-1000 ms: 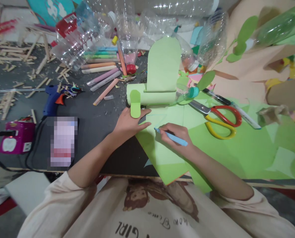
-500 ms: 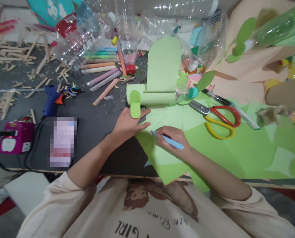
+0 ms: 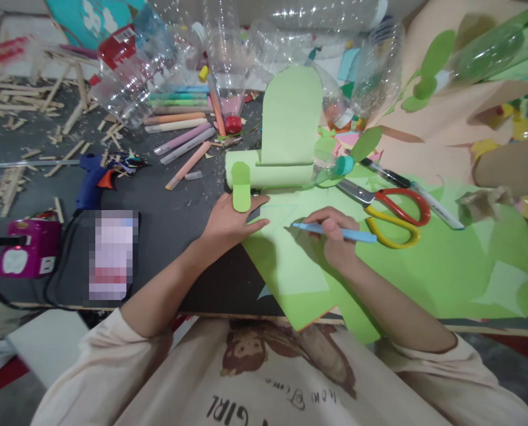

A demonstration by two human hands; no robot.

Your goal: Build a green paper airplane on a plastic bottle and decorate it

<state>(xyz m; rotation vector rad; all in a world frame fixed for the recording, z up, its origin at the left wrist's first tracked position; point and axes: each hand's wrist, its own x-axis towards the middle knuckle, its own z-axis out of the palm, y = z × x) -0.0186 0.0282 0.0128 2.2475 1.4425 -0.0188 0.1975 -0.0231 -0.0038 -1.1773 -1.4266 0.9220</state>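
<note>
My right hand grips a light blue marker, its tip pointing left over a pale green sheet. Faint blue lines form an angular shape on that sheet. My left hand lies with spread fingers at the sheet's upper left edge. Just beyond it rests a bottle wrapped in pale green paper, with a teal cap at its right end. A rounded pale green panel stands up from the wrap, and a small bright green strip hangs at its left end.
Scissors with red and yellow handles lie on larger green paper at right, beside a capped marker. At left are a blue glue gun, a phone and a purple adapter. Markers, wooden sticks and plastic bottles fill the back.
My right hand has moved right and slightly up with the marker, which now lies closer to level. The blue lines on the sheet show more fully. My left hand stays put.
</note>
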